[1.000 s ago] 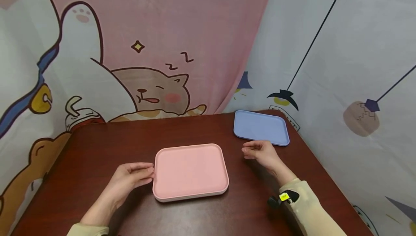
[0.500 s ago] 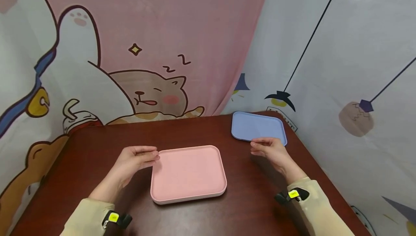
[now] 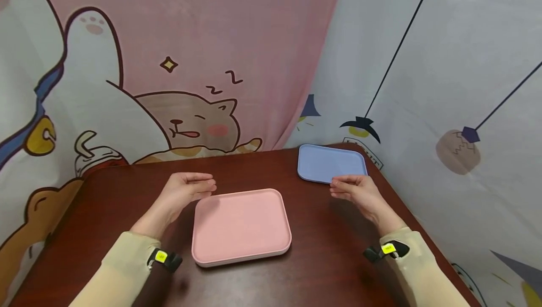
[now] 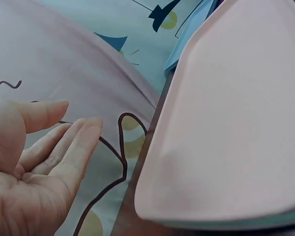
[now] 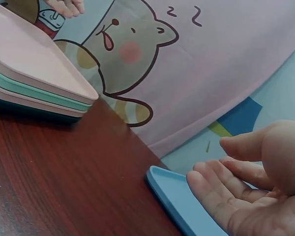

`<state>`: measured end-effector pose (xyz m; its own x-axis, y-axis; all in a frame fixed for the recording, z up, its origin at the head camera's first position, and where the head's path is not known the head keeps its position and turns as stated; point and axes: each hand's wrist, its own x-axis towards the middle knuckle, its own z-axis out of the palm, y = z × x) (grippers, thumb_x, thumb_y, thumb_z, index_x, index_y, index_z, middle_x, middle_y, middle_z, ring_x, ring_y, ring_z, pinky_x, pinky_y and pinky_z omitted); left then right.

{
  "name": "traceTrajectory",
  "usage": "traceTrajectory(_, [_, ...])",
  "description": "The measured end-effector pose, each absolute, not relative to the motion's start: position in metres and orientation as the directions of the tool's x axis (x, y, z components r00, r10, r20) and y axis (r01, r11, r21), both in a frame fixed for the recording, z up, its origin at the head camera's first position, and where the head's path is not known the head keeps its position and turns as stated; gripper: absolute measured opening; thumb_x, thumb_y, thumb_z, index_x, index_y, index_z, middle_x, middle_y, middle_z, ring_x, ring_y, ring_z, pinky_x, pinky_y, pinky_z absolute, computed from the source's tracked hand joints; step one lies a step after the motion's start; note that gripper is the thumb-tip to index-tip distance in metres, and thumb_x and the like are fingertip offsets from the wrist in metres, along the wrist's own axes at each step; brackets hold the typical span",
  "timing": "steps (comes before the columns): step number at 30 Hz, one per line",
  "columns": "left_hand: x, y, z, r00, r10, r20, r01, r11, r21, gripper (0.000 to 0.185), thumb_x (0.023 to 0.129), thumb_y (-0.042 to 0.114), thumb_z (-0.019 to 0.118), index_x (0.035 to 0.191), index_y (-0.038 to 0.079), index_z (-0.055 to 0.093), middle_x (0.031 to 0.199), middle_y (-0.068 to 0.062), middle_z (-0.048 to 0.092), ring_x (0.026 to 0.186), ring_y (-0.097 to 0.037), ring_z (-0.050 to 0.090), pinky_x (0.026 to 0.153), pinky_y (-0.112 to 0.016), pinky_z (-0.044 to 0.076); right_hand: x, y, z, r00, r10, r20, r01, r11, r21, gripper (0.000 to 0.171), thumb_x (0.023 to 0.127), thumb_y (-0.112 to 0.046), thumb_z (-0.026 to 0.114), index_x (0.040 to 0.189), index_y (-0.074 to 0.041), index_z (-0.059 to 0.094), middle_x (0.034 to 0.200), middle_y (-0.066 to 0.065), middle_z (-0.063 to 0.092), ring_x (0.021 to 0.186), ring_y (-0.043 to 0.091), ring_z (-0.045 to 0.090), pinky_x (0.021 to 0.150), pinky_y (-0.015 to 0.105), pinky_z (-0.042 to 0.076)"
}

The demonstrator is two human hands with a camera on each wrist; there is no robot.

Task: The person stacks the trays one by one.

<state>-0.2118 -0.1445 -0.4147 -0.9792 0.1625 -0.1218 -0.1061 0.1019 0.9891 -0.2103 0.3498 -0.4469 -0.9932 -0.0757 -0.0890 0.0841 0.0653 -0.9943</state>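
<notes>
In the head view a pink tray (image 3: 241, 224) lies flat at the middle of the table. The right wrist view shows it tops a stack, with a mint green tray (image 5: 37, 89) directly under it and more layers below. My left hand (image 3: 179, 196) hovers by the stack's far left corner, fingers loosely extended and holding nothing. Further back on the right lies a single blue tray (image 3: 328, 162). My right hand (image 3: 362, 198) is at its near edge, partly covering it, with thumb and fingers apart and nothing between them. Whether it touches the blue tray I cannot tell.
The dark red-brown wooden table (image 3: 139, 180) ends at a printed cartoon curtain (image 3: 254, 39) behind and on the right. Bare tabletop separates the pink stack from the blue tray. A dark band with a yellow tag (image 3: 161, 256) sits on each sleeve.
My left hand has moved from the pink tray's left side up and away to its far left corner. My right hand has shifted slightly right, towards the blue tray's near edge.
</notes>
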Motion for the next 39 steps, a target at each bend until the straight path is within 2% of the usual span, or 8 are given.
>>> traceTrajectory(7, [-0.228,-0.123,-0.409,-0.971,0.205,-0.12,-0.1,0.107,0.989,0.04,0.099,0.005,0.074,0.133,-0.014,0.064,0.122,-0.026,0.072,0.11,-0.029,0.074,0.096,-0.041,0.06,-0.209,0.362,-0.44,-0.995,-0.051,-0.081,0.08,0.027,-0.996,0.035,0.102,-0.007,0.072,0.13,0.014,0.064,0.106,0.01,0.077,0.093,0.023,0.077,0.093,0.044,0.061])
traceTrajectory(14, [-0.246,-0.101,-0.404,-0.963,0.232,-0.134,-0.108,0.123,0.987,0.039,0.1,0.005,0.074,0.133,-0.013,0.064,0.123,-0.027,0.072,0.114,-0.034,0.072,0.1,-0.045,0.058,-0.212,0.384,-0.441,-0.995,-0.031,-0.092,0.093,-0.047,-0.995,0.016,0.103,-0.006,0.071,0.117,-0.002,0.076,0.103,0.006,0.078,0.095,0.024,0.077,0.093,0.041,0.061])
traceTrajectory(19, [-0.258,-0.084,-0.403,-0.961,0.231,-0.151,-0.122,0.135,0.983,0.038,0.099,0.005,0.075,0.132,-0.011,0.066,0.124,-0.025,0.072,0.114,-0.034,0.072,0.096,-0.039,0.06,-0.215,0.398,-0.443,-0.995,0.0,-0.104,0.104,-0.069,-0.992,0.011,0.103,-0.008,0.071,0.112,-0.008,0.077,0.103,0.005,0.078,0.096,0.022,0.077,0.097,0.044,0.059])
traceTrajectory(29, [-0.275,-0.055,-0.406,-0.953,0.256,-0.163,-0.134,0.125,0.983,0.036,0.097,0.003,0.076,0.129,-0.011,0.068,0.119,-0.023,0.074,0.111,-0.035,0.073,0.094,-0.04,0.062,-0.217,0.422,-0.453,-0.99,0.05,-0.131,0.127,-0.086,-0.988,0.02,0.102,-0.011,0.072,0.12,-0.001,0.072,0.102,0.004,0.078,0.098,0.022,0.076,0.095,0.041,0.06])
traceTrajectory(34, [-0.287,-0.042,-0.415,-0.949,0.274,-0.157,-0.123,0.138,0.983,0.036,0.097,0.003,0.076,0.129,-0.012,0.068,0.123,-0.027,0.072,0.109,-0.034,0.074,0.093,-0.039,0.062,-0.218,0.437,-0.459,-0.984,0.085,-0.154,0.145,-0.112,-0.983,0.015,0.102,-0.01,0.072,0.117,-0.004,0.071,0.1,0.003,0.078,0.098,0.022,0.076,0.094,0.041,0.06])
traceTrajectory(36, [-0.292,-0.035,-0.42,-0.947,0.28,-0.16,-0.124,0.142,0.982,0.036,0.097,0.003,0.075,0.129,-0.012,0.067,0.125,-0.028,0.071,0.107,-0.033,0.074,0.093,-0.039,0.062,-0.218,0.442,-0.461,-0.981,0.102,-0.168,0.157,-0.106,-0.982,0.02,0.103,-0.01,0.072,0.121,-0.001,0.068,0.099,0.003,0.077,0.098,0.022,0.076,0.096,0.042,0.059])
traceTrajectory(39, [-0.298,-0.022,-0.426,-0.944,0.286,-0.168,-0.131,0.145,0.981,0.035,0.098,0.004,0.075,0.128,-0.013,0.068,0.124,-0.028,0.071,0.107,-0.034,0.074,0.093,-0.039,0.062,-0.217,0.45,-0.467,-0.972,0.135,-0.194,0.185,-0.078,-0.98,0.045,0.103,-0.012,0.071,0.138,0.011,0.055,0.101,0.003,0.076,0.098,0.021,0.076,0.099,0.043,0.057])
